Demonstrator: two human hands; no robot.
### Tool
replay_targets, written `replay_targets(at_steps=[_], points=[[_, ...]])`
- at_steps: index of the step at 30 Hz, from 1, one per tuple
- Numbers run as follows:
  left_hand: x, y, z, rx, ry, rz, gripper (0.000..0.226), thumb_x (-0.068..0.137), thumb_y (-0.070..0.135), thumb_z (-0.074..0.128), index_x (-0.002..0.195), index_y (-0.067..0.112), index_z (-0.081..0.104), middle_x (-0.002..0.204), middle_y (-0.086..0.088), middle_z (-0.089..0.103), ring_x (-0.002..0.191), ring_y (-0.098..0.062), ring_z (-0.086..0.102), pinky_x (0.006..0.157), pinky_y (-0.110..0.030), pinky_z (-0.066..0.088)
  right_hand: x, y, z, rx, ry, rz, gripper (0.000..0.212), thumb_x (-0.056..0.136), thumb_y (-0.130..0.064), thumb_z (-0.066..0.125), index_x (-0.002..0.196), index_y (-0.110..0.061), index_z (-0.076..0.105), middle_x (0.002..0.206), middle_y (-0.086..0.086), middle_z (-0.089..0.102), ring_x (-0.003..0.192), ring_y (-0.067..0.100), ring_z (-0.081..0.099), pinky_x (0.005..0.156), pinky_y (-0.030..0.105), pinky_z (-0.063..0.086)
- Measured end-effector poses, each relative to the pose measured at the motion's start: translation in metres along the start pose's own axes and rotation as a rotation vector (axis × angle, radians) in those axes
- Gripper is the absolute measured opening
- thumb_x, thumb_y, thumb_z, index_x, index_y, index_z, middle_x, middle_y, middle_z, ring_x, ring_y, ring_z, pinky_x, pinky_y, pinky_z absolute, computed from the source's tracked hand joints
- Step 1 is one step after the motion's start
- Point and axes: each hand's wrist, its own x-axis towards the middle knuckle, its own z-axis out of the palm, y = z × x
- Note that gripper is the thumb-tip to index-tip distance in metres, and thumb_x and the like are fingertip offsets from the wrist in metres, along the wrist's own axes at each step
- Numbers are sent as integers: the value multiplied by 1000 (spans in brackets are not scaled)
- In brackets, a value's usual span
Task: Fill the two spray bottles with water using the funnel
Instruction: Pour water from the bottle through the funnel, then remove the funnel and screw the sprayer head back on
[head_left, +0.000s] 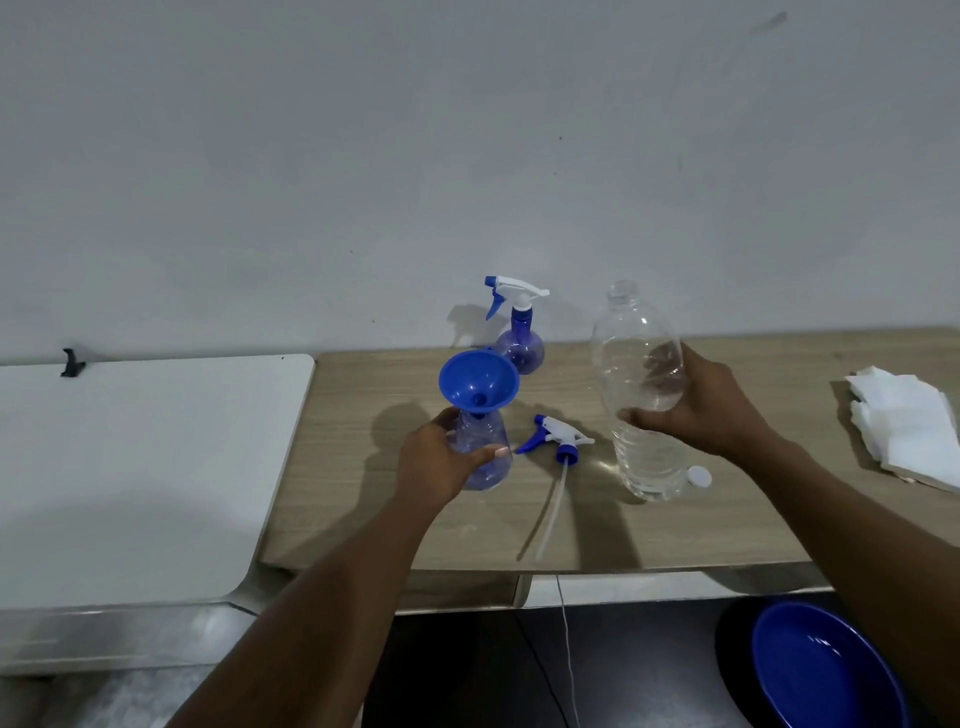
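Spray bottle (475, 431) stands uncapped, well back from the table's (727, 525) front edge. The left hand (436, 462) curls around it, and the funnel (478, 384) sits in its neck. Just right lies 1 trigger head (558, 441). Further right, the right hand (717, 410) grips the water bottle (636, 353). The 2nd spray bottle (519, 343) stands at the back edge.

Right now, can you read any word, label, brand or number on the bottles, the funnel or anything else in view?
No text can be read in this view.
water bottle: clear, no label shows.
near spray bottle and far spray bottle: no print shows.
funnel and sprayer head: plain.
napkins and bowl: plain.
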Motion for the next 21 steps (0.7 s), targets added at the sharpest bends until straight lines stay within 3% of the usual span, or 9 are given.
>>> replay_targets(at_steps=[9, 14, 17, 19, 21], points=[[-2, -1, 2, -27, -22, 4, 66, 61, 56, 87, 117, 29, 64, 96, 14, 71, 90, -2, 66, 87, -33, 56, -18, 20, 31, 142, 265, 87, 80, 60, -47, 93, 123, -17, 55, 106, -2, 69, 95, 15, 64, 84, 31, 51], [-3, -1, 2, -30, -24, 5, 67, 61, 57, 87, 117, 30, 64, 96, 15, 71, 90, -1, 65, 84, -28, 55, -26, 25, 41, 278, 256, 140, 94, 56, -52, 94, 132, -25, 45, 117, -6, 64, 105, 16, 63, 87, 36, 57], [-4, 1, 1, -32, -35, 6, 64, 62, 54, 88, 116, 30, 63, 95, 16, 70, 90, -2, 65, 82, -25, 53, -38, 21, 49, 384, 225, 225, 105, 57, -55, 91, 140, -24, 35, 130, -6, 53, 115, 17, 56, 92, 33, 51], [-5, 3, -1, -29, -42, 7, 58, 64, 52, 88, 112, 33, 62, 93, 17, 69, 89, -2, 65, 80, -23, 52, -55, 14, 55, 355, 396, 255, 105, 62, -70, 80, 141, -19, 34, 133, 0, 46, 119, 19, 50, 99, 42, 48], [-6, 2, -2, -30, -48, 9, 53, 64, 50, 88, 107, 36, 61, 91, 17, 68, 88, 0, 64, 79, -22, 51, -74, 1, 60, 262, 661, 132, 94, 73, -73, 67, 134, -6, 39, 129, 12, 43, 114, 27, 49, 94, 56, 45]])
